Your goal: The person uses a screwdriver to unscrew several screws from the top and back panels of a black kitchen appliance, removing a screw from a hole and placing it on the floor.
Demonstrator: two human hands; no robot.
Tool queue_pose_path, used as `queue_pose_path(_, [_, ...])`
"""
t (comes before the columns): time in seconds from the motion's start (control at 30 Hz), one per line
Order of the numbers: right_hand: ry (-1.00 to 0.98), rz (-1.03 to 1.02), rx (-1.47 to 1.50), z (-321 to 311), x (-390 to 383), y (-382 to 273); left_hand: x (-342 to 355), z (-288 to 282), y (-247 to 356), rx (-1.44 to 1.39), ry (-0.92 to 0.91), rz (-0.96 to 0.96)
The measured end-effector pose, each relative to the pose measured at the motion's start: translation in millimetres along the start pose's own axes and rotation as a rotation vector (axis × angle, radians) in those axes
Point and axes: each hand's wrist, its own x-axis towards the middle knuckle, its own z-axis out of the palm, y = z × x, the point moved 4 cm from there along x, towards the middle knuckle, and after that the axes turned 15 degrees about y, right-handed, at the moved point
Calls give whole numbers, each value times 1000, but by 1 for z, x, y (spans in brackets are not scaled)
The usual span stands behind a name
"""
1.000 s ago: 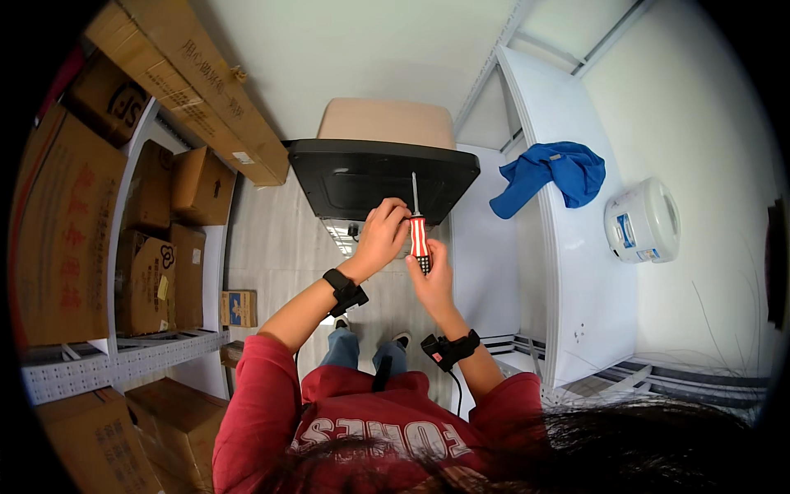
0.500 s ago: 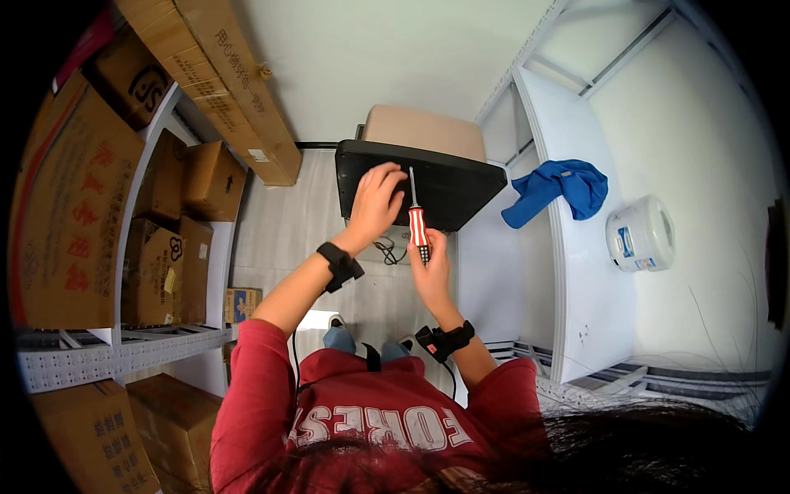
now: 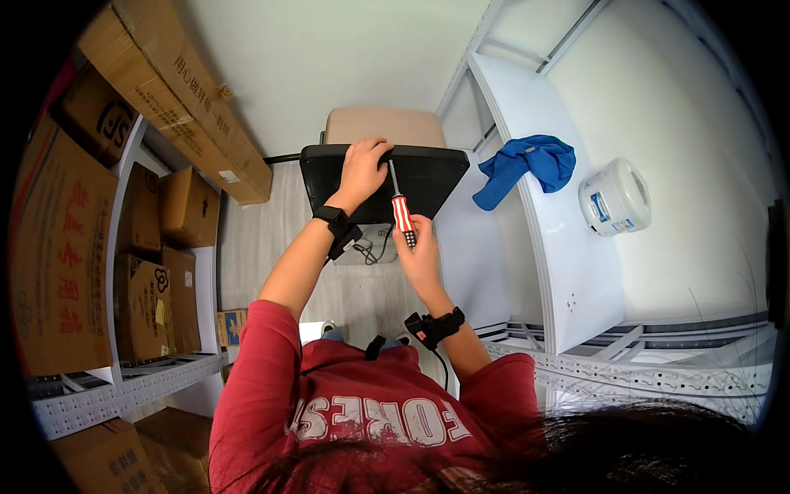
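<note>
A black flat panel (image 3: 432, 171), like the back of a monitor, stands tilted in front of me. My right hand (image 3: 420, 255) is closed around the black-ended handle of a screwdriver (image 3: 401, 212) with red and white stripes. Its metal shaft points away from me, and the tip is at the panel near the far edge. My left hand (image 3: 360, 171) lies across the panel left of the shaft, its fingers bent over the far edge close to the tip. Whether the tip sits in a screw is too small to tell.
Behind the panel is a beige rounded block (image 3: 383, 125). Cables (image 3: 368, 249) hang below it. A blue cloth (image 3: 531, 165) and a white tub (image 3: 613, 198) rest on the right shelf (image 3: 568, 272). Cardboard boxes (image 3: 188, 206) fill the left rack; a long carton (image 3: 193, 107) leans at the wall.
My left hand has moved up to the panel's far edge, its fingers now bending over it. The screwdriver stays in my right hand, its tip nearer that edge. The whole view has shifted.
</note>
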Motion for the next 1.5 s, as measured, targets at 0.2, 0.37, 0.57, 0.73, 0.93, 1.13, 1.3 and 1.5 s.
queue_pose_path(0.2, [34,5,29,4,2,1,1,0,0,-14,-23,0])
queue_pose_path(0.37, [17,16,-41,3,4,-8,3,-1,-1,4,-67,-54])
queue_pose_path(0.57, [38,6,-73,7,5,-4,6,0,-4,-40,-75,-9])
queue_pose_path(0.73, [50,31,4,5,4,2,3,4,0,-45,-66,-13])
queue_pose_path(0.93, [143,-133,-175,-2,4,-17,3,1,5,-42,-22,-23])
queue_pose_path(1.13, [76,-93,-393,-5,1,-28,1,2,15,-9,-27,13])
queue_pose_path(1.3, [127,-220,-449,-15,3,-28,-7,5,26,81,-93,35])
queue_pose_path(1.5, [78,16,-158,-6,6,-14,-10,6,19,120,-112,38])
